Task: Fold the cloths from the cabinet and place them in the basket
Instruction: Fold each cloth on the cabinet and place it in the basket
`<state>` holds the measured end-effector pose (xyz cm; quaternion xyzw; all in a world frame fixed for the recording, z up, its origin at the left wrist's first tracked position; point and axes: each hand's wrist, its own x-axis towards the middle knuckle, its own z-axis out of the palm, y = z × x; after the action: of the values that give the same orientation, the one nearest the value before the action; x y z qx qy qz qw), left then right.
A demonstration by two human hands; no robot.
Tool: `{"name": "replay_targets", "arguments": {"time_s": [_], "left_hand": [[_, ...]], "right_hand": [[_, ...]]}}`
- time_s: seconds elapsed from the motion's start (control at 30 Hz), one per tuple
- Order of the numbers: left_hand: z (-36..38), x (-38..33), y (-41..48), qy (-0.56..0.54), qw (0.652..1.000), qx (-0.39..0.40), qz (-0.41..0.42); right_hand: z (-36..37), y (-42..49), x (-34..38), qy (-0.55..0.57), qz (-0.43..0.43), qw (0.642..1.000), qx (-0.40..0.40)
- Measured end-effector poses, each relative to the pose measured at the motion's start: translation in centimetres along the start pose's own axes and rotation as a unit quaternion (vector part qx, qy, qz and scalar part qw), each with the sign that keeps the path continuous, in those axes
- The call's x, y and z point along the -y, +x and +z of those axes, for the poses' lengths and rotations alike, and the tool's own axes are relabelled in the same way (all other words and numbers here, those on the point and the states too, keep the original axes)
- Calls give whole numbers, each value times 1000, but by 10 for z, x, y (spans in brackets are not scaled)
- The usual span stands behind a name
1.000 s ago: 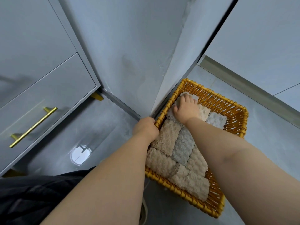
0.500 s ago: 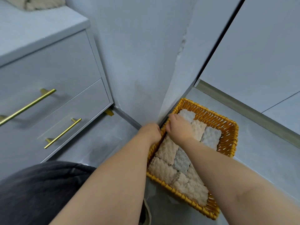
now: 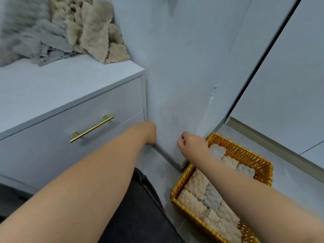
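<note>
Nearest the camera, dark trousers [image 3: 136,216] lie between two bare forearms. At lower right, the orange woven rectangular basket [image 3: 245,152] stands on the grey floor, packed with folded beige and grey textured cloths [image 3: 198,186]. Beyond it, the right hand [image 3: 191,143] hovers just above the basket's far corner, fingers curled into an empty fist, while the blurred left hand [image 3: 149,133] sits before the white drawer cabinet [image 3: 52,95] with its brass bar handle [image 3: 92,128], finger position indeterminable. Farthest, unfolded beige and grey cloths [image 3: 94,32] lie heaped on the cabinet top.
</note>
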<state>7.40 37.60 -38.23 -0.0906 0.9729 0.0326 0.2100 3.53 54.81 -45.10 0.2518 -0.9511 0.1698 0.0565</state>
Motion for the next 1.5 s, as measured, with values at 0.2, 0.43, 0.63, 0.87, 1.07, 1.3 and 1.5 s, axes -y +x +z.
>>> {"name": "replay_targets", "arguments": {"time_s": [0.2,0.43,0.63,0.87,1.07,1.3,1.5], "left_hand": [[-33,51,-32,-36,987,-151,-30],[-73,128,-73,-159,897,-411,-30],[-61,202,-79,-213,899,-359,-137],[-54,257,-69,-179,901,-314,-238],[-59,281,-53,-154,907,-305,-245],[-65,290,-40,-120,927,-290,-205],[-64,293,-39,-151,915,-316,-200]], "right_hand": [[-31,35,70,91,2,995,-28],[-74,90,157,147,-59,982,-100],[-70,119,220,173,-96,976,-92],[-39,142,292,152,-35,988,1],[-24,183,315,139,79,987,10],[-16,209,323,99,88,991,9],[-15,201,315,115,17,993,-30]]}}
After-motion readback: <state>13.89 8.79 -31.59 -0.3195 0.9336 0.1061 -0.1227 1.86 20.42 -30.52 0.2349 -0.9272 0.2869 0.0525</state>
